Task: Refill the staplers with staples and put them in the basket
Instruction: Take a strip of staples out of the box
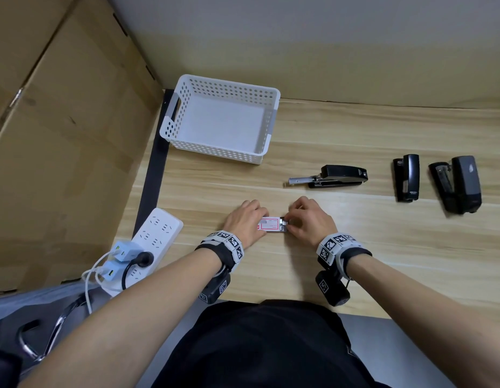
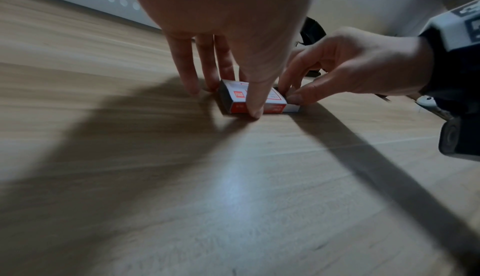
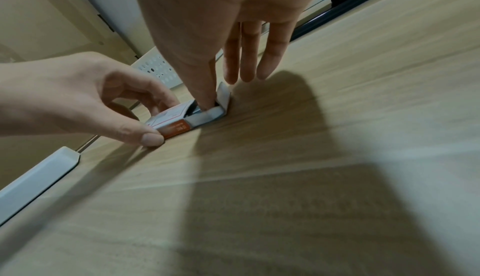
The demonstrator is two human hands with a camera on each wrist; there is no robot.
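Looking down from head view: white basket (image 1: 220,119) holds nothing, three black staplers (image 1: 335,176) lie right of it on wooden table (image 1: 355,247); cardboard at left.
Left wrist view: left hand (image 2: 223,40) pinches staple box (image 2: 253,97) flat on table, thumb on near side.
Right wrist view: right hand (image 3: 221,23) digs thumb into box's open end (flaps splayed), other fingers straight.
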